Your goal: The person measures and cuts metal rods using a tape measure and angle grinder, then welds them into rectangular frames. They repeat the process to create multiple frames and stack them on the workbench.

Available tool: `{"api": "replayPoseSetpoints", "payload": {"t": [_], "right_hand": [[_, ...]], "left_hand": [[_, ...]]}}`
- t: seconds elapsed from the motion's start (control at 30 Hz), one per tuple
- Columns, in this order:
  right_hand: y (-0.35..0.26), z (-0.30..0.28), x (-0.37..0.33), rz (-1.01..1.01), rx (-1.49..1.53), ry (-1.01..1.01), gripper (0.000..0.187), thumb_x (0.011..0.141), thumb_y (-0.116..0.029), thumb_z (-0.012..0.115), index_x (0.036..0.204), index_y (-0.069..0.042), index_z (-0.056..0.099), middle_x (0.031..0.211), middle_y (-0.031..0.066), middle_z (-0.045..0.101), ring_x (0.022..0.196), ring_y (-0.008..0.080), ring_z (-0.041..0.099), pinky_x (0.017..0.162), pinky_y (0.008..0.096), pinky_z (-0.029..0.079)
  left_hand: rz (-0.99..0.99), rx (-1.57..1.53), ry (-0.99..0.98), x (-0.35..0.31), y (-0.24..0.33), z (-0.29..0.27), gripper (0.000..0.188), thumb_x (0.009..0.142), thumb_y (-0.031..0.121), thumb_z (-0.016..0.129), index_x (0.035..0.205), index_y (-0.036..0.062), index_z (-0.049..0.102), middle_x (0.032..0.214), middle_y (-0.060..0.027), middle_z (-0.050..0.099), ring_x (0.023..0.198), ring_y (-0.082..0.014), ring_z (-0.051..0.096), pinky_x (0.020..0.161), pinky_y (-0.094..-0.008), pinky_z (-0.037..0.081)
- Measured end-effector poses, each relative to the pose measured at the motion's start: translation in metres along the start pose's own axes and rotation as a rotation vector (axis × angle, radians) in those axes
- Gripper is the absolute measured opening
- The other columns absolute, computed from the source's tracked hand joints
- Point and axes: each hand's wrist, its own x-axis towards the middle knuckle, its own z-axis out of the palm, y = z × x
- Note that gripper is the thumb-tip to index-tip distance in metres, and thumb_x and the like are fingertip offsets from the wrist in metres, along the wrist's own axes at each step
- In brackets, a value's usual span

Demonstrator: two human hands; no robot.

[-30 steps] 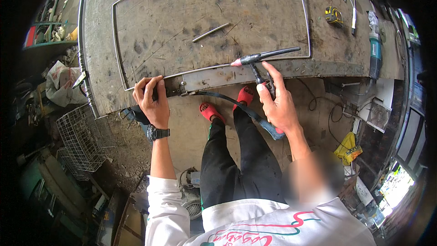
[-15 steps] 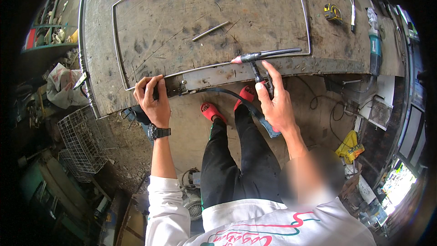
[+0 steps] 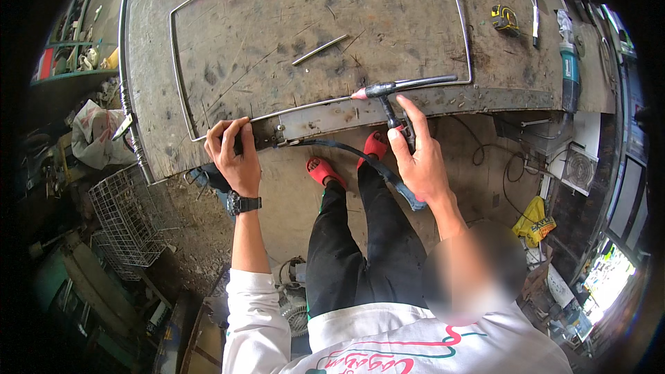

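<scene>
Holding torch (image 3: 385, 101), right grip (image 3: 421, 166) wrapped round handle (image 3: 393, 120), tip (image 3: 359, 94) by rod frame (image 3: 305, 107) on bench (image 3: 388, 34); left grip (image 3: 234, 156) curled, hold unclear.

torch tail (image 3: 426, 82) (slightly) nearer the frame (image 3: 315, 104)

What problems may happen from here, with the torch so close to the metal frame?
1. The left hand is bare at the metal frame; heat might burn it.
2. The right hand holds the torch without a glove, so sparks could hurt it.
3. The red sandals show toes; something hot might fall there.
</scene>
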Motion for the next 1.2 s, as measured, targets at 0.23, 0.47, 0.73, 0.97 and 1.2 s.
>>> {"api": "replayPoseSetpoints", "payload": {"t": [0.23,0.47,0.73,0.97,1.2], "right_hand": [[-0.007,-0.001,0.0,-0.017,-0.06,-0.008,0.048,0.109,-0.016,0.058,0.154,-0.004,0.045,0.128,0.024,0.071,0.12,0.037,0.071,0.097,0.0438,0.058],[0.003,-0.002,-0.003,-0.008,0.007,0.049,0.055,0.109,-0.02,0.059,0.159,-0.006,0.04,0.129,0.0203,0.068,0.093,0.026,0.073,0.089,0.0386,0.056],[0.002,0.001,-0.005,-0.03,-0.013,0.027,0.055,0.108,-0.019,0.06,0.158,-0.007,0.042,0.103,0.0142,0.069,0.081,0.0214,0.068,0.081,0.0365,0.056],[0.006,0.007,-0.006,-0.049,-0.031,0.056,0.056,0.107,-0.017,0.061,0.159,-0.008,0.043,0.099,0.0135,0.068,0.079,0.0202,0.067,0.078,0.0364,0.056],[0.011,0.013,-0.011,-0.047,-0.038,0.072,0.055,0.107,-0.017,0.061,0.158,-0.007,0.044,0.11,0.0164,0.071,0.088,0.0245,0.071,0.083,0.0377,0.058]], "left_hand": [[0.06,0.063,-0.042,0.001,-0.008,-0.004,0.016,0.096,0.016,0.078,0.111,0.0132,0.079,0.114,-0.0065,0.069,0.113,-0.0268,0.061,0.101,-0.0447,0.047],[-0.014,-0.02,-0.004,0.0,0.001,-0.002,0.013,0.095,0.013,0.079,0.108,0.0147,0.08,0.11,-0.0015,0.067,0.111,-0.0238,0.057,0.099,-0.0424,0.044],[0.007,-0.002,0.003,0.0,-0.001,-0.001,0.014,0.094,0.013,0.079,0.107,0.0142,0.08,0.11,-0.0019,0.066,0.109,-0.024,0.058,0.098,-0.0413,0.044],[-0.003,0.007,0.007,-0.001,-0.003,0.0,0.013,0.094,0.013,0.079,0.107,0.014,0.08,0.111,-0.0031,0.066,0.11,-0.025,0.058,0.099,-0.0419,0.045],[-0.001,0.01,-0.014,-0.001,-0.001,0.001,0.014,0.095,0.015,0.078,0.109,0.0137,0.079,0.112,-0.004,0.066,0.111,-0.0256,0.059,0.1,-0.0419,0.045]]}}
